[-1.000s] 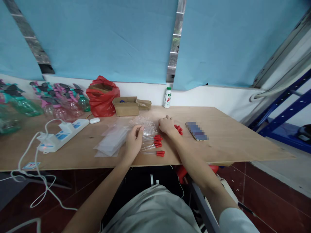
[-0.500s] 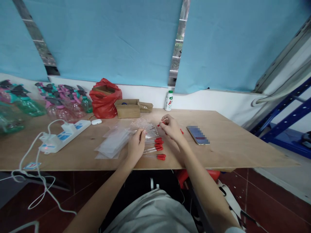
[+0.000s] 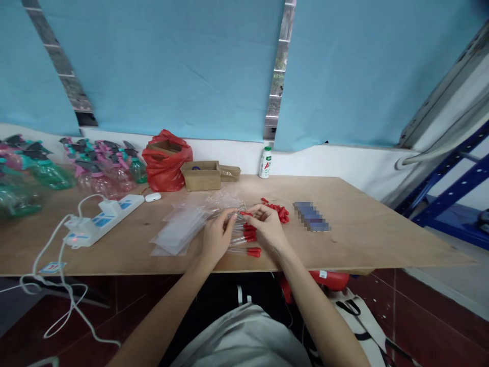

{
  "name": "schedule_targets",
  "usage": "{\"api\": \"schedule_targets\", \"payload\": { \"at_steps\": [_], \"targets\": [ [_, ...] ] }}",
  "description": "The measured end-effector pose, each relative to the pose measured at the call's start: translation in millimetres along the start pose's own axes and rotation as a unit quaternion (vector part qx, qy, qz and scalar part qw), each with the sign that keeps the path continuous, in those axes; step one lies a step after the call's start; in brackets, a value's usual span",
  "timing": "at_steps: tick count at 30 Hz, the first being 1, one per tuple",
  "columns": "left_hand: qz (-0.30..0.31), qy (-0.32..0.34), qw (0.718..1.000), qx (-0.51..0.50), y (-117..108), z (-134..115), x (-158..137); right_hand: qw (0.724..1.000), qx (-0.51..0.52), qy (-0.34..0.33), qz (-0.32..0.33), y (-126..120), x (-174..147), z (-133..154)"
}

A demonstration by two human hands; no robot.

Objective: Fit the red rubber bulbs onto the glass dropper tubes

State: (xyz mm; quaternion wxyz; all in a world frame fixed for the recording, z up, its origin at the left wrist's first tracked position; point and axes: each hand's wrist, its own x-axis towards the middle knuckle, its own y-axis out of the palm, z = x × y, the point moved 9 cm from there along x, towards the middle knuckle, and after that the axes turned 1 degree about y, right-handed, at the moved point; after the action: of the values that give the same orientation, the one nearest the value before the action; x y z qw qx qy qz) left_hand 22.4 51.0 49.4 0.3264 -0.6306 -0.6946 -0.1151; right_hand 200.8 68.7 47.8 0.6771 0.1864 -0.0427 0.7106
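Observation:
My left hand [image 3: 220, 232] is closed in a pinch on a clear dropper tube [image 3: 240, 215], mostly hidden by the fingers. My right hand [image 3: 269, 224] pinches a red rubber bulb [image 3: 246, 213] at the tube's end; whether the bulb sits over the tube, I cannot make out. Below the hands lie several droppers [image 3: 244, 251] with red bulbs fitted, their bulbs pointing right. Loose clear tubes [image 3: 225, 199] are heaped just beyond my left hand. A pile of loose red bulbs [image 3: 281, 213] lies right behind my right hand.
Clear plastic bags [image 3: 178, 234] lie left of my hands. A phone [image 3: 311, 216] is at the right. Behind stand a red bag [image 3: 166, 165], a cardboard box [image 3: 201, 178] and a white bottle [image 3: 266, 164]. A power strip [image 3: 103, 224] and several spray bottles [image 3: 99, 181] occupy the left.
My right hand has come left and down with the red bulb to meet the tube in my left hand. The loose bulb pile now shows behind it.

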Motion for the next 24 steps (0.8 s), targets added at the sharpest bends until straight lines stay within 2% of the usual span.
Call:
{"api": "schedule_targets", "payload": {
  "at_steps": [3, 6, 10, 13, 19, 24],
  "targets": [
    [-0.004, 0.003, 1.000, -0.006, -1.1, -2.0, 0.1, 1.000, 0.015, -0.004, -0.020, -2.5, 0.8, -1.9],
    [-0.003, 0.003, 1.000, -0.018, -0.9, -4.1, 0.0, 1.000, 0.015, 0.001, -0.008, -1.1, 1.2, -4.7],
    [-0.014, -0.014, 0.998, -0.067, -2.7, -1.2, 0.1, 1.000, -0.018, -0.010, -0.006, -2.1, 2.0, -5.9],
    [-0.016, -0.012, 0.998, -0.066, -3.7, 0.4, 0.7, 0.999, -0.037, -0.024, -0.012, -3.7, 2.8, -6.1],
    [-0.004, 0.032, 0.999, -0.041, -3.4, -5.4, 2.9, 0.999, -0.033, -0.032, -0.018, -5.8, 2.6, -6.4],
    [0.007, 0.036, 0.998, -0.054, -3.4, -7.3, 3.8, 0.998, -0.049, -0.035, -0.011, -4.9, 0.7, -2.2]
  ]
}}
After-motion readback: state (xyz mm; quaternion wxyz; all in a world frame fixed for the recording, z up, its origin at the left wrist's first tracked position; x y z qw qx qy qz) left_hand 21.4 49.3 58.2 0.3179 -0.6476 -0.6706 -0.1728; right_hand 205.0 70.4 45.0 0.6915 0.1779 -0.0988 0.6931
